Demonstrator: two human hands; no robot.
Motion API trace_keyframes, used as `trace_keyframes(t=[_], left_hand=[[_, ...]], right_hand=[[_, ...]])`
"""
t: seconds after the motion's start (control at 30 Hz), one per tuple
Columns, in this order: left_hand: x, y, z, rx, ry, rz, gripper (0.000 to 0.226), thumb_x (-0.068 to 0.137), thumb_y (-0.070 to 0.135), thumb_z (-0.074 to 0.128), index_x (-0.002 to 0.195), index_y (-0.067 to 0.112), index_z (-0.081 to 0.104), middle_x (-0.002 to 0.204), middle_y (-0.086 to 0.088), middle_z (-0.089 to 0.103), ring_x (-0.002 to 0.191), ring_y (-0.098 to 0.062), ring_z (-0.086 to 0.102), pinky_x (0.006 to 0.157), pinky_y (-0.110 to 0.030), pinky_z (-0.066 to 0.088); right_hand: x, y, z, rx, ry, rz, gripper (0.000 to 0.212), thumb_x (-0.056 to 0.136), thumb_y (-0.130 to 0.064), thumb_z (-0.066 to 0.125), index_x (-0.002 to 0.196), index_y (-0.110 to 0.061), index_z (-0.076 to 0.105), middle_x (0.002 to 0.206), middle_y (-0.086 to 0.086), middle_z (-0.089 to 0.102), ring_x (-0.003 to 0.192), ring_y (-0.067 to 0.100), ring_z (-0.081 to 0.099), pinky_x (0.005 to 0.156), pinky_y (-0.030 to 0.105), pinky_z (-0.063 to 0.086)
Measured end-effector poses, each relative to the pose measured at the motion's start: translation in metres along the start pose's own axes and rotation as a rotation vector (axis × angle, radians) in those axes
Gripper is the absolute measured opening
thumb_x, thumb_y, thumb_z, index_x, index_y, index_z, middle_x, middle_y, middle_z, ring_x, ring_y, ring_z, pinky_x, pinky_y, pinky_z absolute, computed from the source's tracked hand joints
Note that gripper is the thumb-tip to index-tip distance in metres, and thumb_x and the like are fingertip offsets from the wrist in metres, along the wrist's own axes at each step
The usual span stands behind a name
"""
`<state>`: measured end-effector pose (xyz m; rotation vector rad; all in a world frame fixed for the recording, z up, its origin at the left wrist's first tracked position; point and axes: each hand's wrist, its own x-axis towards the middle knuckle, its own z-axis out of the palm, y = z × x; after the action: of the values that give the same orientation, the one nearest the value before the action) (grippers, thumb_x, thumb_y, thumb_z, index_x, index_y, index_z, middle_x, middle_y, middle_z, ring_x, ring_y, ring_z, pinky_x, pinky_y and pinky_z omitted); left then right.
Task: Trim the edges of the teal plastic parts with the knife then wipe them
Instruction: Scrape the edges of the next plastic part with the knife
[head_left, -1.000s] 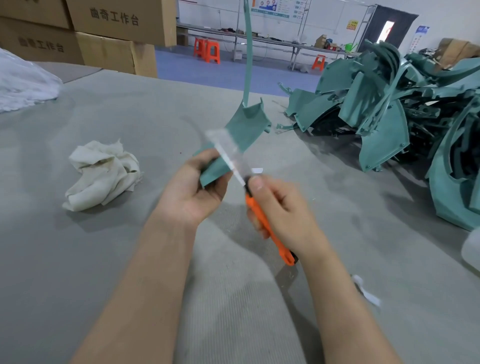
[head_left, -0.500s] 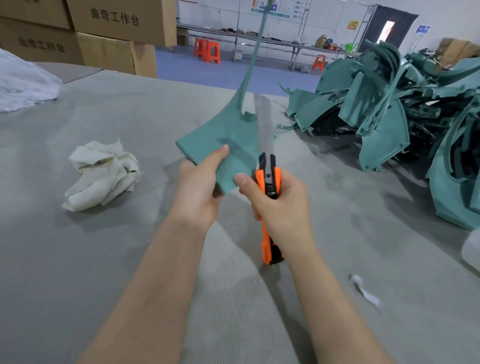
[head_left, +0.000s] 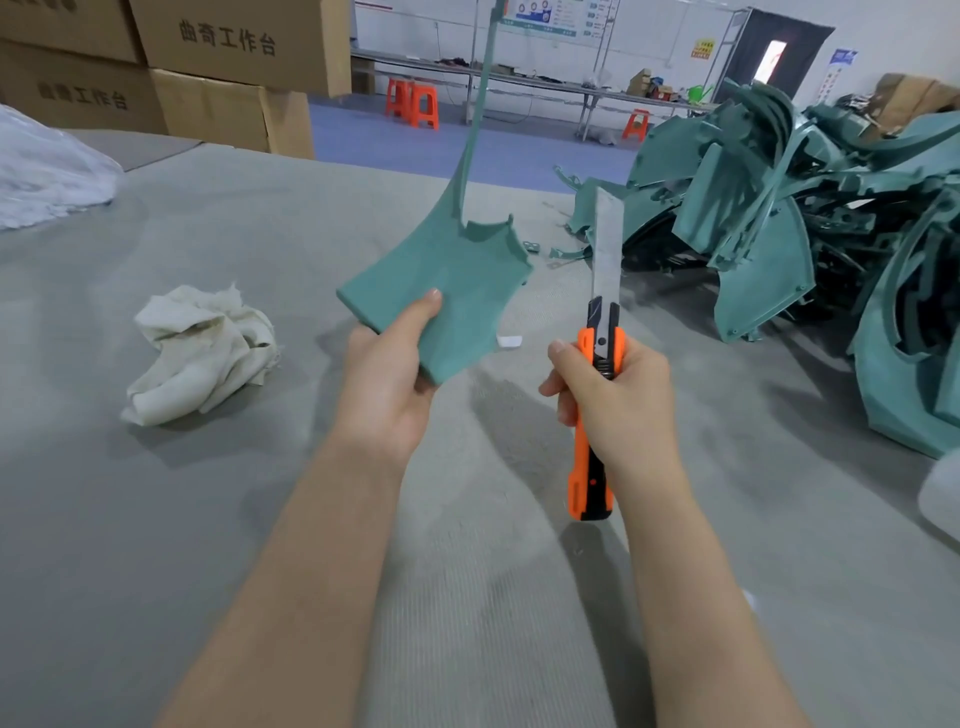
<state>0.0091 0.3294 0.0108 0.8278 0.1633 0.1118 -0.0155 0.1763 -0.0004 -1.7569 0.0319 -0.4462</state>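
Orange knife (head_left: 602, 332) has left the teal part (head_left: 447, 280); blade (head_left: 607, 244) upright.

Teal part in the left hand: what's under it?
Below the teal part: grey table, white scrap at its edge. Left hand thumb on top; fingers beneath are hidden.

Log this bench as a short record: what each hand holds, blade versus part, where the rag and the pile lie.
Left hand: holds a teal part by its near corner
Right hand: grips the knife, blade out, pointing up
Blade and part: apart
Rag: crumpled on the table, left of the hands
Pile: more teal parts, far right
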Motion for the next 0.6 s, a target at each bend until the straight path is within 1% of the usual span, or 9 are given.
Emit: trace_keyframes(t=[0.07,0.13,0.17,0.2,0.27,0.33,0.4,0.5,0.6], left_hand=[[0.001,-0.002,0.001,0.015,0.036,0.021,0.012,0.090,0.008,0.062,0.096,0.018,0.065,0.095,0.002,0.073,0.082,-0.011,0.070,0.059,-0.022,0.055],[0.001,-0.004,0.002,0.002,0.074,0.036,0.013,0.090,0.008,0.062,0.098,0.018,0.063,0.094,0.001,0.072,0.079,-0.011,0.069,0.054,-0.020,0.053],[0.001,-0.004,0.002,-0.008,0.088,0.043,0.014,0.089,0.007,0.062,0.099,0.017,0.063,0.094,0.001,0.071,0.077,-0.011,0.069,0.053,-0.020,0.052],[0.001,-0.004,0.002,-0.015,0.097,0.049,0.015,0.089,0.007,0.062,0.102,0.016,0.062,0.095,0.000,0.071,0.077,-0.010,0.069,0.053,-0.020,0.052],[0.000,-0.004,0.003,-0.004,0.100,0.055,0.021,0.090,0.007,0.062,0.109,0.013,0.062,0.100,-0.002,0.071,0.078,-0.011,0.069,0.054,-0.020,0.052],[-0.001,-0.005,0.003,0.028,0.084,0.065,0.025,0.090,0.008,0.062,0.115,0.011,0.061,0.105,-0.004,0.071,0.081,-0.013,0.070,0.055,-0.021,0.053],[-0.003,-0.006,0.004,0.066,0.061,0.079,0.026,0.090,0.008,0.061,0.116,0.010,0.062,0.105,-0.004,0.072,0.083,-0.013,0.071,0.058,-0.023,0.055],[-0.005,-0.007,0.005,0.101,0.043,0.089,0.027,0.091,0.009,0.061,0.118,0.009,0.061,0.105,-0.005,0.072,0.083,-0.014,0.071,0.060,-0.024,0.056],[-0.004,-0.007,0.005,0.106,0.021,0.067,0.027,0.091,0.010,0.061,0.117,0.008,0.062,0.106,-0.006,0.072,0.085,-0.015,0.071,0.062,-0.024,0.056]], right_hand=[[0.001,0.003,0.003,-0.085,0.035,0.010,0.019,0.088,-0.018,0.061,0.070,-0.012,0.060,0.063,-0.001,0.069,0.042,0.009,0.051,0.047,0.024,0.047],[0.001,0.005,0.005,-0.158,0.044,0.027,0.015,0.088,-0.023,0.063,0.076,-0.015,0.057,0.071,0.005,0.068,0.050,0.017,0.052,0.053,0.032,0.050],[0.000,0.005,0.005,-0.182,0.032,0.035,0.016,0.087,-0.025,0.064,0.078,-0.016,0.054,0.074,0.010,0.065,0.053,0.021,0.052,0.056,0.035,0.050],[0.000,0.004,0.005,-0.166,0.010,0.048,0.017,0.087,-0.027,0.066,0.079,-0.016,0.055,0.075,0.013,0.063,0.053,0.021,0.051,0.055,0.035,0.050],[-0.002,0.000,0.006,-0.002,-0.069,0.087,0.013,0.087,-0.026,0.067,0.080,-0.016,0.063,0.080,0.015,0.068,0.047,0.014,0.049,0.048,0.026,0.046],[-0.005,-0.005,0.009,0.143,-0.170,0.127,0.014,0.088,-0.024,0.067,0.081,-0.013,0.068,0.082,0.007,0.073,0.042,0.010,0.047,0.045,0.020,0.042],[-0.008,-0.006,0.014,0.173,-0.228,0.144,0.014,0.089,-0.022,0.066,0.086,-0.008,0.068,0.082,0.001,0.075,0.041,0.009,0.045,0.044,0.018,0.041],[-0.008,-0.004,0.015,0.171,-0.241,0.133,0.017,0.089,-0.016,0.063,0.093,0.000,0.068,0.078,0.002,0.075,0.041,0.009,0.045,0.044,0.017,0.040],[-0.007,-0.004,0.013,0.171,-0.264,0.114,0.012,0.089,-0.014,0.062,0.086,-0.002,0.066,0.074,0.003,0.073,0.041,0.010,0.045,0.044,0.018,0.040]])
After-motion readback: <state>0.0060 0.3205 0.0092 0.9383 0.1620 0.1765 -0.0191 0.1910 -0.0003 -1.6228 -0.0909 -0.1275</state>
